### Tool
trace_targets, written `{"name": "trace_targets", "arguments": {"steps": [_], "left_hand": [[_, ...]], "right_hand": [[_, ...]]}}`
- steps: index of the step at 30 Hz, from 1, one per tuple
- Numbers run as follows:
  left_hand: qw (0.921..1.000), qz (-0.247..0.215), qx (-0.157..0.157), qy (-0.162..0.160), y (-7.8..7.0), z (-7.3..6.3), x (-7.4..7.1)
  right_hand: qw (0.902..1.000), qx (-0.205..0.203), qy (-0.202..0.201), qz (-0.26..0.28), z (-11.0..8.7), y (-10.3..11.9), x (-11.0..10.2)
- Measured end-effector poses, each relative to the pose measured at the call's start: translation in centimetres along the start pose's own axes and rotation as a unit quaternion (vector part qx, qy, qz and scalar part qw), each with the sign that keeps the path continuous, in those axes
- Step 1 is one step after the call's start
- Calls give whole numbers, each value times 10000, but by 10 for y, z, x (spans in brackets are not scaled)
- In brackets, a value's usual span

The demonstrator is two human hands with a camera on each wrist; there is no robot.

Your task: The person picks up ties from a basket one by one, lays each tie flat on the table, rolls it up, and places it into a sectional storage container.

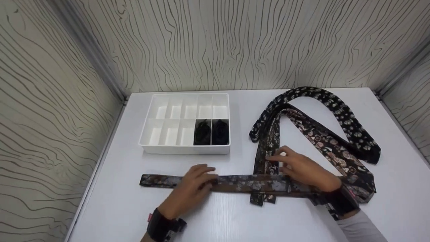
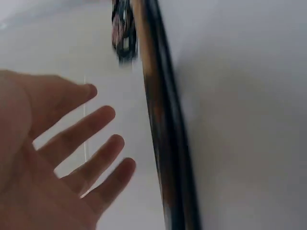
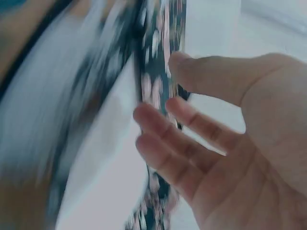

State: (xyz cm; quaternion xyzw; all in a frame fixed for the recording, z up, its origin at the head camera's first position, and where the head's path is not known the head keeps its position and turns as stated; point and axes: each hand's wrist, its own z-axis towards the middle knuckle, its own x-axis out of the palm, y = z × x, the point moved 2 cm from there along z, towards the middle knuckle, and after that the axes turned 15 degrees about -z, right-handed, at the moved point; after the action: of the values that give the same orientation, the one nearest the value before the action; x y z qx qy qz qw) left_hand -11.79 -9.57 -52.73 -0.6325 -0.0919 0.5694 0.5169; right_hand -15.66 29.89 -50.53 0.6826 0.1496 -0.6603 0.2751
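Note:
A necktie (image 1: pixel 240 186) with grey flowers on brown and black lies lengthwise across the front of the table, its narrow end to the left. My left hand (image 1: pixel 192 186) hovers by its left half; in the left wrist view the fingers (image 2: pixel 98 158) are spread, apart from the cloth. Over the tie's right part is my right hand (image 1: pixel 300 168), its fingers (image 3: pixel 163 129) loosely bent with nothing between them. Beneath that tie run the tails of a rose-patterned necktie (image 1: pixel 339 151). Behind it curves a black necktie with pale flowers (image 1: pixel 349 124).
A white divided box (image 1: pixel 184 150) stands at the back left. Two of its front right compartments hold dark rolled items, one roll (image 1: pixel 203 132) beside another roll (image 1: pixel 220 132). Patterned panels (image 1: pixel 228 43) wall the white table (image 1: pixel 117 201) at the back and sides.

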Motion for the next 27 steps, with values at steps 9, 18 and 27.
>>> {"name": "trace_targets", "arguments": {"steps": [9,18,27], "left_hand": [[9879,-403,237,1476,-15,14,41],[9883,-230,246,1490,-12,14,42],[9900,-346,199,1352,-7,11,37]], "right_hand": [[9988,-335,-59,356,35,5,11],[9981,585,-158,64,56,-18,7],[9947,876,-496,-213,60,-36,5]]}}
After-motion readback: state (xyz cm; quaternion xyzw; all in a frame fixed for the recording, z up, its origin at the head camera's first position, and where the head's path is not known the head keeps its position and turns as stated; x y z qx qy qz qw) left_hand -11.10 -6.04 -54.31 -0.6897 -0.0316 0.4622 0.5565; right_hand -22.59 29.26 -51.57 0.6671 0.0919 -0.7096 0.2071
